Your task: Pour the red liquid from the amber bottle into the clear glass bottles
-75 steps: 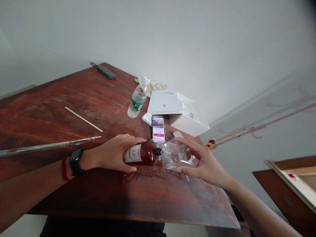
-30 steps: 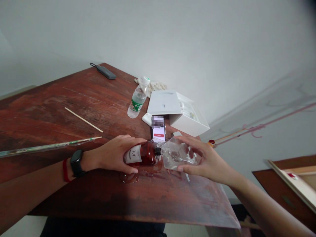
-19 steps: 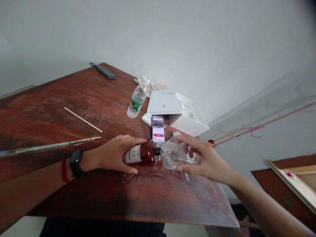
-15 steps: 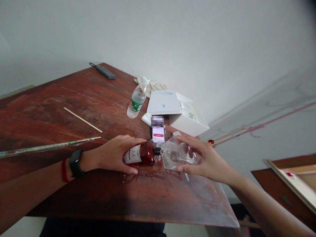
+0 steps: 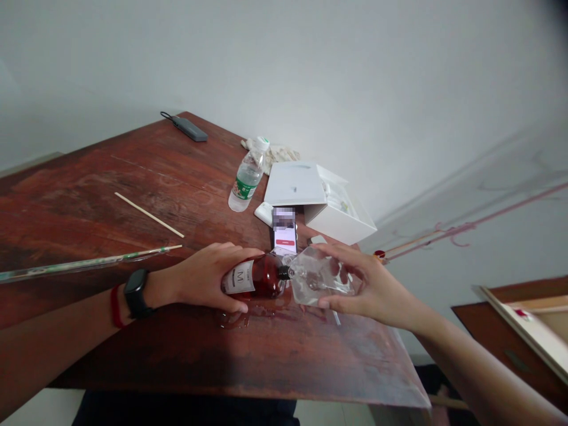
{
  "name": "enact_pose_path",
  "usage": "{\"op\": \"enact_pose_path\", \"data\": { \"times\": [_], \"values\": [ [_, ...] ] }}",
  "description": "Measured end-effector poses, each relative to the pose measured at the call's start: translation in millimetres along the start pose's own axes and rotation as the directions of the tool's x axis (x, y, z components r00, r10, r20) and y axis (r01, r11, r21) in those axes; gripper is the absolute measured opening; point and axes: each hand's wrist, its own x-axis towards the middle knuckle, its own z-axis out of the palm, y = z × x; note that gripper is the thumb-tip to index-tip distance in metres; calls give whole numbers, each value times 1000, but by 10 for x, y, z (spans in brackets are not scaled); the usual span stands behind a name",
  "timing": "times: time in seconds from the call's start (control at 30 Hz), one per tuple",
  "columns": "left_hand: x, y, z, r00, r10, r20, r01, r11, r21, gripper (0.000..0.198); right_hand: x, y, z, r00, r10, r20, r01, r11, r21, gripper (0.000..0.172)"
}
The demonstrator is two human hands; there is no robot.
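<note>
My left hand (image 5: 205, 275) grips a small bottle of red liquid (image 5: 255, 276) with a white label, held on its side just above the wooden table (image 5: 133, 195). Its black neck points right into the mouth of a clear glass (image 5: 317, 277). My right hand (image 5: 370, 287) is wrapped round that glass, which is tilted toward the bottle. A small puddle of liquid (image 5: 237, 318) lies on the table under the bottle. A black watch and a red band are on my left wrist.
A phone with a lit screen (image 5: 284, 232) lies just behind the bottle. Further back are an open white box (image 5: 322, 201), a plastic water bottle (image 5: 247, 176), a crumpled cloth (image 5: 277, 154) and a grey device (image 5: 190, 129). A wooden stick (image 5: 148, 215) and a long glass rod (image 5: 89, 262) lie left.
Nothing but tiny shifts: both hands keep the bottle and the glass mouth to mouth in the same place.
</note>
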Motion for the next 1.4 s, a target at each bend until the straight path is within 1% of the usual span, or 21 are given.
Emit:
{"op": "enact_pose_path", "data": {
  "times": [0.1,0.2,0.5,0.67,0.77,0.9,1.1,1.23,1.4],
  "values": [
    [-11,6,8,1000,2,-3,-2,1000,-2,87,-3,-14,0,1000,3,-2,-3,1000,-12,79],
    [-17,15,15,1000,-20,-13,20,1000,9,90,-9,-15,8,1000,-1,-14,0,1000,-9,81],
    [-3,23,-6,1000,-10,6,10,1000,-20,85,4,-56,-25,1000,-24,-5,24,1000,2,79],
    [-8,40,-7,999,-39,9,40,999,-17,85,12,-72,-39,999,-35,-4,35,999,-13,80],
    [-10,41,-6,999,-39,0,39,999,-18,86,10,-71,-38,1000,-24,-8,24,999,-25,79],
    [-8,35,-8,1000,-21,12,21,1000,-11,83,6,-74,-40,1000,-17,2,17,999,-31,78],
    [-3,41,-14,1000,-14,2,14,1000,1,84,20,-100,-57,999,-1,32,2,1000,-22,78],
    [-3,52,-21,1000,-13,20,13,1000,-4,81,29,-125,-66,1000,-28,13,28,999,-22,76],
    [-9,61,-22,1000,-18,-1,18,1000,-16,84,23,-114,-70,999,-33,-6,33,999,-33,79]
  ]
}}
